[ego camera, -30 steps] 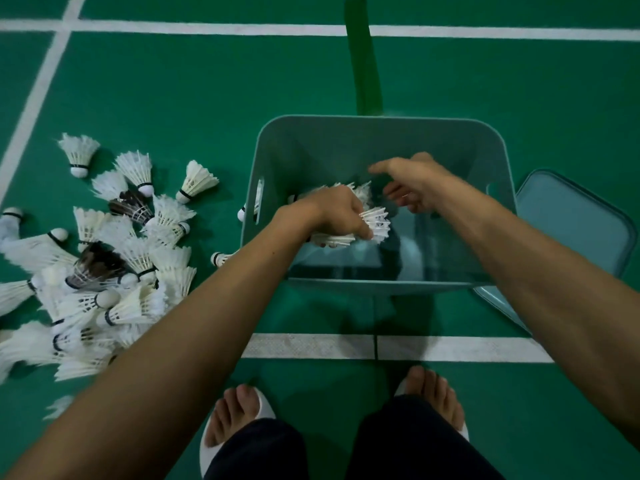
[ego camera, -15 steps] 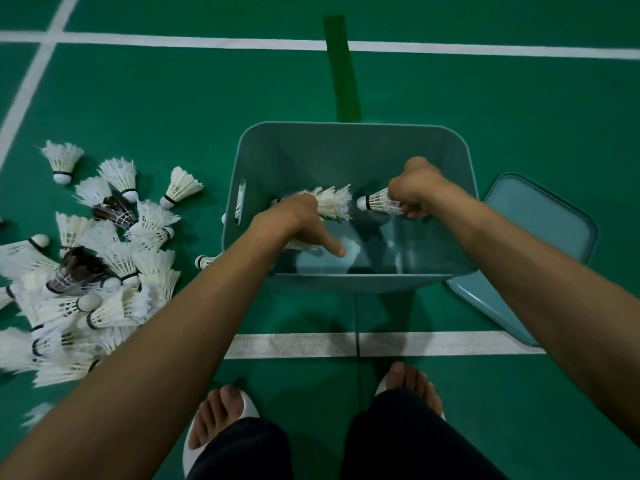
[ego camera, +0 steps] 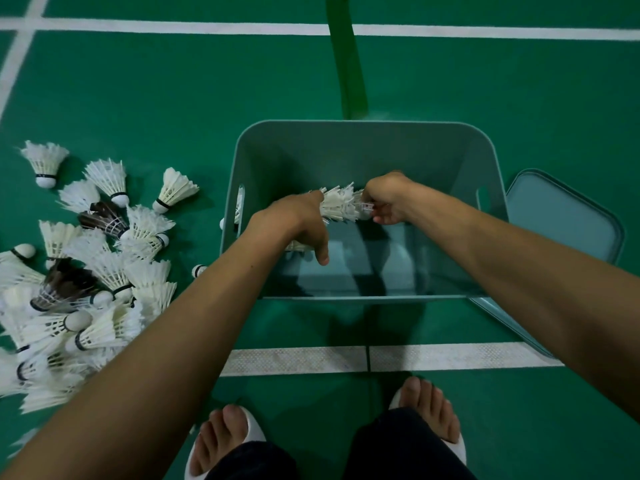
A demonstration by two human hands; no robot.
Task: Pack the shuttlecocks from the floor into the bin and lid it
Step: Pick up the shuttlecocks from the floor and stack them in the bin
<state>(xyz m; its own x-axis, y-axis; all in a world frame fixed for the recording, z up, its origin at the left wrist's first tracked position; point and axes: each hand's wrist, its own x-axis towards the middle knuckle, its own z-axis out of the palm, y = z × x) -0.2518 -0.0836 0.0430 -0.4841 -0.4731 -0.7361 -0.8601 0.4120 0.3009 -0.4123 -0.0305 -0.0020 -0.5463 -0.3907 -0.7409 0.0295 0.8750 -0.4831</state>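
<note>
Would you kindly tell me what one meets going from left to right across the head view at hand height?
In order: floor shuttlecock pile → left hand → held shuttlecock stack → right hand → lid.

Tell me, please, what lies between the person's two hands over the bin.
A bunch of white shuttlecocks spans the gap, held by the left hand and the right hand, over the bin; the head view shows it.
</note>
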